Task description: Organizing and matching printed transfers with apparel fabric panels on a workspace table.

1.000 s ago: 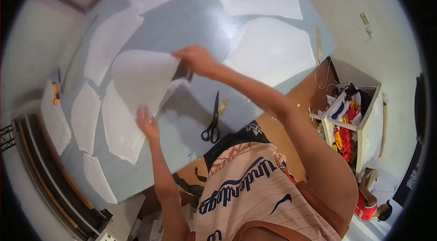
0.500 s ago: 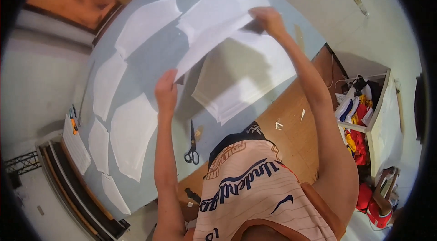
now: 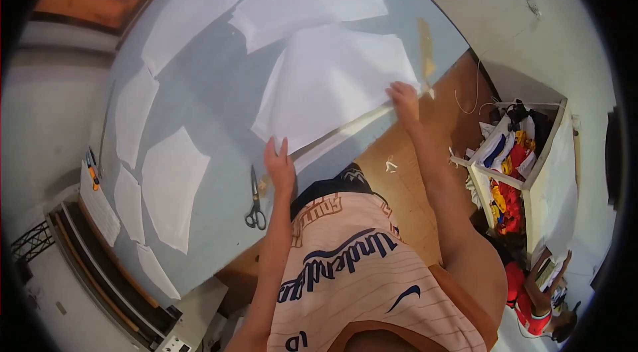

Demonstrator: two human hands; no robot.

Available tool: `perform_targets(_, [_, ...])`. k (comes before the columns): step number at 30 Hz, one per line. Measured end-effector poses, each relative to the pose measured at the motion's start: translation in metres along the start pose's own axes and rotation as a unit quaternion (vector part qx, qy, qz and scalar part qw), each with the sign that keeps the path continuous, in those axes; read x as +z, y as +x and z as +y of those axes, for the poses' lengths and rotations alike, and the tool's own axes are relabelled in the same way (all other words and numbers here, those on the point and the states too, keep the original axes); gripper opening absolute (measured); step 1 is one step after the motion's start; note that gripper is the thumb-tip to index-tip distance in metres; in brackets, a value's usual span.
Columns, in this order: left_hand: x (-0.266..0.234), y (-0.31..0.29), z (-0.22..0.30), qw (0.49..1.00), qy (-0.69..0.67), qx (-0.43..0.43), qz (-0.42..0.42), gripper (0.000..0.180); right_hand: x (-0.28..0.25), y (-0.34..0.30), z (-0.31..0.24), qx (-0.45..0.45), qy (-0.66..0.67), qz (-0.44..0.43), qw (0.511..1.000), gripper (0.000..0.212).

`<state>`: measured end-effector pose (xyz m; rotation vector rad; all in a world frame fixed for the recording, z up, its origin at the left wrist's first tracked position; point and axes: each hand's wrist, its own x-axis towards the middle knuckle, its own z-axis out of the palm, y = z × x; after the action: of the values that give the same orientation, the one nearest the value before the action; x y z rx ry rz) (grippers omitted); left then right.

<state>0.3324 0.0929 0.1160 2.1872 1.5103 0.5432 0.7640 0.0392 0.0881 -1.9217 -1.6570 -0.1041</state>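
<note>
Left hand (image 3: 280, 162): fingers parted, can't tell grip
Right hand (image 3: 404, 103): pinched on wide thin white sheet (image 3: 332, 86)
Near edge: keep straight

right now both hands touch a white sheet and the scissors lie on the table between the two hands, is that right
Wrong on the scissors: the head view shows them on the table, left of the left hand, not between it and the right hand. Both hands do touch a white sheet.

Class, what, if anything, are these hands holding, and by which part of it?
The left hand and right hand touch a large white piece at opposite ends of its near edge; whether they pinch or just press it cannot be told.
</note>
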Motion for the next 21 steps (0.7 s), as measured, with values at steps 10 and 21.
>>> perform_targets(10, [0.028, -0.029, -0.001, 0.993, -0.043, -0.088, 0.062, 0.044, 0.024, -0.041, 0.042, 0.089, 0.095, -0.115, 0.985, 0.035])
perform_targets(21, [-0.009, 0.055, -0.027, 0.902, -0.380, -0.190, 0.075, 0.055, 0.034, -0.032, 0.034, 0.096, 0.149, -0.168, 0.970, 0.030])
